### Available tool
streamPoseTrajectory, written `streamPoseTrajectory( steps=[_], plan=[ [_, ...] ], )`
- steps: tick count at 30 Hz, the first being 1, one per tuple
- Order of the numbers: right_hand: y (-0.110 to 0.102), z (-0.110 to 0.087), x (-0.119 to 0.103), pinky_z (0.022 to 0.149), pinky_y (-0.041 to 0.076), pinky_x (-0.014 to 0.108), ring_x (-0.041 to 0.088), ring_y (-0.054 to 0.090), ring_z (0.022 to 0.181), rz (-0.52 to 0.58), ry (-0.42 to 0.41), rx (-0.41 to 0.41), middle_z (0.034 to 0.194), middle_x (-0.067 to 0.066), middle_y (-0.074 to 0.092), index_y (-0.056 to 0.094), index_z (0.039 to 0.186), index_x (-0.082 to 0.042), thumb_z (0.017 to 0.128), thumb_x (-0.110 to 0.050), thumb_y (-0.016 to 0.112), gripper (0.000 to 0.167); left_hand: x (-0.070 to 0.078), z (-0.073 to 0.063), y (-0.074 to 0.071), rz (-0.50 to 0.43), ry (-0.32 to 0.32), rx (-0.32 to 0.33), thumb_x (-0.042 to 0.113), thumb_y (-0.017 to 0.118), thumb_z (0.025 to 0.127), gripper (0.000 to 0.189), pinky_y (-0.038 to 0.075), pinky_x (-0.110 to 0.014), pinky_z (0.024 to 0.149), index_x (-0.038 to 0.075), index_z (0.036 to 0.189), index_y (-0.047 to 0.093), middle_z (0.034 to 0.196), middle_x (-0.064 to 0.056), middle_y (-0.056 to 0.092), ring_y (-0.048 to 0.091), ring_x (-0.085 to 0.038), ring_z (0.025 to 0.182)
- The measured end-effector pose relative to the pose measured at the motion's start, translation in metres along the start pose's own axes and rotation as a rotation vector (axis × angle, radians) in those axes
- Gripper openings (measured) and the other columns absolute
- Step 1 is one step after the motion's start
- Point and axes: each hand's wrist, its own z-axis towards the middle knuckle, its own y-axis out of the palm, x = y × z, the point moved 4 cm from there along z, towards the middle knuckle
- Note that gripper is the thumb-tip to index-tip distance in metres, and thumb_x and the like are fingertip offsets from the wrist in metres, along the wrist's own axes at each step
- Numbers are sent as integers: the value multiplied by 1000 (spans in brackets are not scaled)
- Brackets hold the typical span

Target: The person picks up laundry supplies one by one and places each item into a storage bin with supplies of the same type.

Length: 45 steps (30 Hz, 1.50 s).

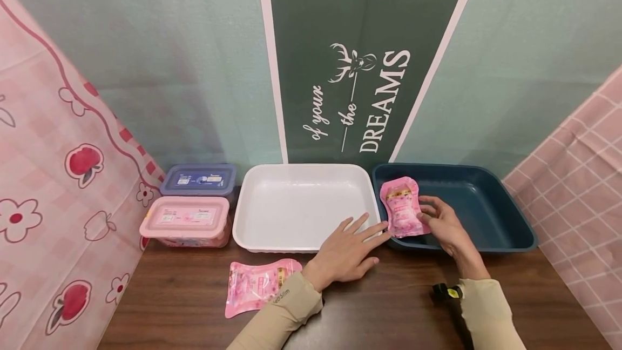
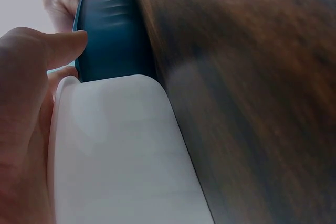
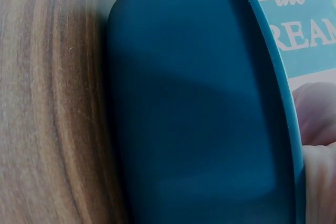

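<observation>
My right hand (image 1: 444,228) pinches the right edge of a pink pouch (image 1: 404,207) with a gold band, over the left end of the dark blue tray (image 1: 478,207). My left hand (image 1: 347,250) reaches over the front right corner of the white tray (image 1: 303,209), fingers spread, its fingertips close to the pouch's lower left corner. In the left wrist view, the thumb (image 2: 65,48) extends above the white tray's wall. A second pink pouch (image 1: 255,285) lies on the table beside my left sleeve. The right wrist view shows mainly the blue tray's outer wall (image 3: 194,103).
Two lidded boxes, one pink (image 1: 187,217) and one blue (image 1: 199,179), stand left of the white tray. A printed curtain (image 1: 350,58) hangs behind the trays, with patterned cloth at both sides. Brown wood tabletop (image 1: 170,290) lies in front.
</observation>
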Motion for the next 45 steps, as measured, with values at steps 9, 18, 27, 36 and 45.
streamPoseTrajectory(
  steps=[9, 18, 27, 36, 45],
  plan=[
    [2, 1, -2, 75, 65, 28, 9, 70, 88, -58, -11, -4, 146, 44, 47, 25, 160, 10, 109, 4, 46, 55, -1, 1, 1, -1, -3, 3, 50, 51, 110, 65, 30, -50, 130, 33, 169, 33, 177, 11, 25, 25, -28, 165],
    [2, 0, -2, 76, 64, 28, 15, 69, 91, -107, -2, -23, 146, 43, 47, 23, 160, 10, 108, 6, 46, 57, -1, 2, 1, -11, -3, 1, 50, 51, 110, 65, 29, -51, 131, 33, 169, 33, 178, 11, 25, 26, -28, 165],
    [3, -1, -1, 75, 64, 29, 16, 69, 91, -128, 27, 4, 147, 42, 46, 24, 160, 11, 108, 4, 49, 58, 0, 2, 1, -10, -1, 8, 50, 52, 109, 65, 30, -51, 130, 33, 169, 32, 177, 11, 26, 26, -29, 165],
    [4, -2, 0, 79, 65, 32, 34, 67, 109, -203, 85, 33, 150, 42, 44, 27, 160, 11, 110, -6, 53, 58, 0, 1, 2, -8, 0, 5, 50, 51, 110, 65, 30, -51, 130, 33, 169, 32, 177, 11, 25, 26, -29, 164],
    [5, -2, 0, 93, 63, 42, 46, 57, 123, -268, 103, 24, 152, 40, 42, 29, 160, 10, 111, -20, 56, 63, 0, 1, 1, -4, 4, 12, 50, 51, 110, 64, 31, -51, 130, 32, 169, 34, 177, 11, 26, 26, -29, 164]
  ],
)
